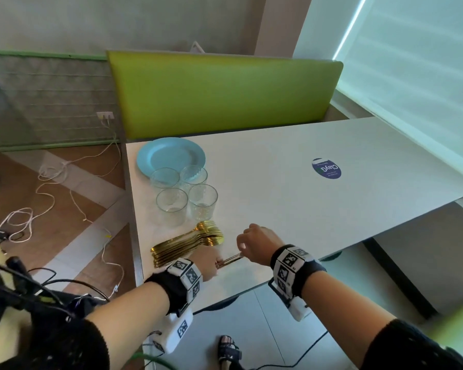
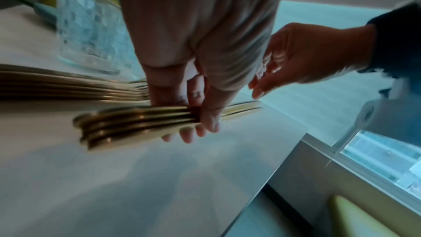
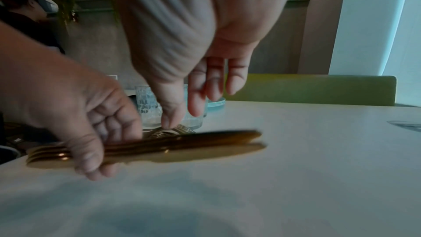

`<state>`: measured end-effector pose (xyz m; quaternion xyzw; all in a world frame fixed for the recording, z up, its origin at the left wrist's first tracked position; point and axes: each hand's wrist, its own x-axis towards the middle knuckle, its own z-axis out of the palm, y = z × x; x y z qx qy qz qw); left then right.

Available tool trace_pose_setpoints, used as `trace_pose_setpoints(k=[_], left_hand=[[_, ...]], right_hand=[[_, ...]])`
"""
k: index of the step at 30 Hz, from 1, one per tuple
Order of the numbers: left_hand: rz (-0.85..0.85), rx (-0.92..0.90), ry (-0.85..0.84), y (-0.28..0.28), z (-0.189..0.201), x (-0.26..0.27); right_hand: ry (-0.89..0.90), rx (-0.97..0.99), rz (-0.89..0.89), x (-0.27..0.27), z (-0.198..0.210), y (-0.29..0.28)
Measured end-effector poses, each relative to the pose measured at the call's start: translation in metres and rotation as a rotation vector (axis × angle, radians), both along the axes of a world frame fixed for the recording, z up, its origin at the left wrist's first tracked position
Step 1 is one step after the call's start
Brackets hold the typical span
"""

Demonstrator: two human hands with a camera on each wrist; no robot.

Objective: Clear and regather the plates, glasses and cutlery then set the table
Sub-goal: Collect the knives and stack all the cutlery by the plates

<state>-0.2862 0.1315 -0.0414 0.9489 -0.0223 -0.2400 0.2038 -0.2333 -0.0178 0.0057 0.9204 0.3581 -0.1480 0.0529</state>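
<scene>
Most of the white table point(image 1: 292, 182) is lying bare to our right, out past the round sticker point(image 1: 326, 168), while we are working at its near edge, where the top is ending just below our wrists. Behind it the green bench back point(image 1: 225, 94) is running along the far side. Near the far left corner a blue plate point(image 1: 169, 154) is sitting, with four glasses point(image 1: 183, 193) standing just beside it, nothing showing in them. Gold forks point(image 1: 187, 243) are lying in a pile in front of the glasses. Our left hand point(image 1: 207, 259) is gripping a bundle of gold knives point(image 3: 182, 146), fingers curled round the handles; motion blur is hiding their count. Our right hand point(image 1: 257, 243) is hovering just over the blades, fingers loosely bent, touching nothing we can make out.
</scene>
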Motion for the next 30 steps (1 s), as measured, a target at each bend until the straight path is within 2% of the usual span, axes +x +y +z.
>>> trace_pose_setpoints(k=[8, 17, 21, 27, 30], left_hand=[[0.006, 0.127, -0.070, 0.024, -0.021, -0.023], [-0.063, 0.251, -0.128, 0.031, -0.023, -0.027], [-0.042, 0.264, -0.154, 0.029, -0.021, -0.026], [-0.055, 0.260, -0.161, 0.032, -0.017, -0.022], [-0.098, 0.314, -0.122, 0.036, -0.015, -0.019]], right_hand=[[-0.018, -0.007, -0.088, 0.003, 0.002, -0.011], [0.001, 0.028, -0.148, -0.003, 0.002, -0.010], [-0.003, 0.036, -0.178, -0.002, 0.002, -0.013], [0.010, 0.028, -0.228, -0.001, 0.002, -0.020], [0.010, 0.024, -0.249, 0.000, 0.003, -0.021]])
